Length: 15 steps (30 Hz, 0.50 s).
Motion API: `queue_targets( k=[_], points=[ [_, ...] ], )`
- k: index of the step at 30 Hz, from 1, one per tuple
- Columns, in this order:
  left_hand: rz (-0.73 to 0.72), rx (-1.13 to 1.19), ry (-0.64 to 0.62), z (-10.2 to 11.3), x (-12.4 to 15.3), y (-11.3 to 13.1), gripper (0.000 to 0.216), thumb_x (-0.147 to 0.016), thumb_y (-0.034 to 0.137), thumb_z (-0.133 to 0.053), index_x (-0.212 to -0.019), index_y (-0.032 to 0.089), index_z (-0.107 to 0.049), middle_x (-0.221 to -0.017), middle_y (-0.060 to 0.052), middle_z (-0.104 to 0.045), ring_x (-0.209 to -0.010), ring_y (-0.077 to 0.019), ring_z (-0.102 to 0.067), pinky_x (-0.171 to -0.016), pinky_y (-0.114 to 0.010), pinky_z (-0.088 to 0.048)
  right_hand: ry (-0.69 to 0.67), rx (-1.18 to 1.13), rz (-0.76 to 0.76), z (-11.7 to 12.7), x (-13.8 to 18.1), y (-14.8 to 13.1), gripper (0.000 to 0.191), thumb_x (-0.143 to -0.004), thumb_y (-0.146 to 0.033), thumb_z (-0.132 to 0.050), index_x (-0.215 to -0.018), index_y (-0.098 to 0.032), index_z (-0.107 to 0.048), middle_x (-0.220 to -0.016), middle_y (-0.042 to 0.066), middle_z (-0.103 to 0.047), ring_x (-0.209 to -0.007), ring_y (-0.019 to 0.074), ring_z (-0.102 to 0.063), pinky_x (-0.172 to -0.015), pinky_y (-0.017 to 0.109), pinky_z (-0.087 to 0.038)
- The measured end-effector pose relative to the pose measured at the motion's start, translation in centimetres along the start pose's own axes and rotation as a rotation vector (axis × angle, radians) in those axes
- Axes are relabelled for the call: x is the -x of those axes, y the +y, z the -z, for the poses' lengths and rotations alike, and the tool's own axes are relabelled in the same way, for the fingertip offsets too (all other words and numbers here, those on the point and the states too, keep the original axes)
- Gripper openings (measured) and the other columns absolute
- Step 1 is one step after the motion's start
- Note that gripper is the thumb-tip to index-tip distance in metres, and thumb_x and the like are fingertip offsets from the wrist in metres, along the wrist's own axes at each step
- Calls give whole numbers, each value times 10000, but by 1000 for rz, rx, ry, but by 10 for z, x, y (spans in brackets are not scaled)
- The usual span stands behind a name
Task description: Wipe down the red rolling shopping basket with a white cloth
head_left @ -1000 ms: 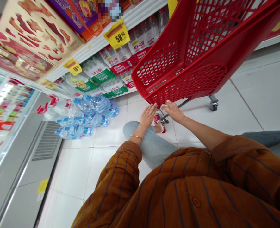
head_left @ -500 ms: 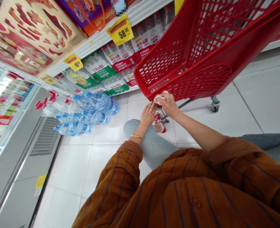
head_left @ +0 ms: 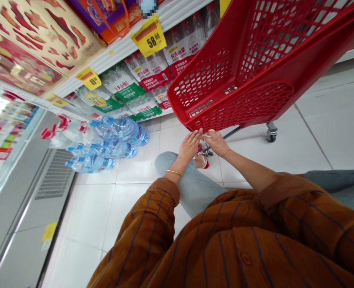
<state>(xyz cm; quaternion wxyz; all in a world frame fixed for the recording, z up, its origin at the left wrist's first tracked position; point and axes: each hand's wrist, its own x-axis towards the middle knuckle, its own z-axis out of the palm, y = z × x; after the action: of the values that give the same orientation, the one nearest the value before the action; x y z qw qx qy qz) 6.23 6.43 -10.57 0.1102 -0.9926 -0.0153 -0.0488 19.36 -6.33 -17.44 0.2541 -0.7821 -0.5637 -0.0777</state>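
The red shopping cart stands in front of me, its lattice side and end toward me. At its lower near corner, my left hand rests with the fingers stretched out and close together, holding nothing that I can see. Just to the right, my right hand is closed around a crumpled white cloth. Only a small part of the cloth shows between the fingers, right below the cart's bottom rim. Whether the cloth presses on the plastic I cannot tell.
Large blue water bottles stand on the tiled floor at left. Shelves hold packs of bottled water beneath gift boxes and yellow price tags. A grey cooler runs along the left. A cart wheel touches the floor.
My right hand has moved down with the cloth, from the cart's lower side to below its rim. My left hand has shifted slightly right. The view has moved a little.
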Motion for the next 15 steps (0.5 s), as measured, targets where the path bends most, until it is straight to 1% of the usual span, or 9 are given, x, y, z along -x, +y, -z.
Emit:
queue_targets(
  k=[4, 6, 11, 15],
  points=[
    [4, -12, 49, -4, -1, 0, 564, -918, 97, -331, -1482, 99, -300, -1532, -105, -357, -1439, -192, -279, -1193, -342, -243, -54, 34, 99, 6, 4, 9, 293, -952, -201, -456, -1165, -224, -654, -1174, 124, -579, -1030, 240, -449, -905, 374, -354],
    [2, -10, 90, -7, -1, 0, 563, -914, 100, -351, -1476, 105, -315, -1526, -102, -366, -1435, -183, -289, -1192, -330, -243, -50, 47, 156, 13, 1, 11, 284, -954, -198, -456, -1152, -220, -658, -1158, 122, -590, -1017, 233, -453, -893, 363, -355],
    [27, -19, 173, -12, -1, -1, 535, -929, 134, -372, -1464, 124, -350, -1489, -106, -422, -1417, -161, -326, -1193, -315, -225, 72, 89, 208, 36, -16, 9, 285, -955, -187, -450, -1144, -217, -661, -1082, 116, -621, -956, 217, -477, -840, 344, -363],
    [65, -33, 250, -13, -5, -2, 499, -942, 175, -395, -1441, 155, -402, -1447, -114, -471, -1391, -151, -370, -1205, -314, -169, 170, 129, 251, 55, -26, 7, 270, -947, -177, -469, -1116, -229, -673, -1098, 112, -630, -975, 215, -489, -827, 335, -371]
  ],
)
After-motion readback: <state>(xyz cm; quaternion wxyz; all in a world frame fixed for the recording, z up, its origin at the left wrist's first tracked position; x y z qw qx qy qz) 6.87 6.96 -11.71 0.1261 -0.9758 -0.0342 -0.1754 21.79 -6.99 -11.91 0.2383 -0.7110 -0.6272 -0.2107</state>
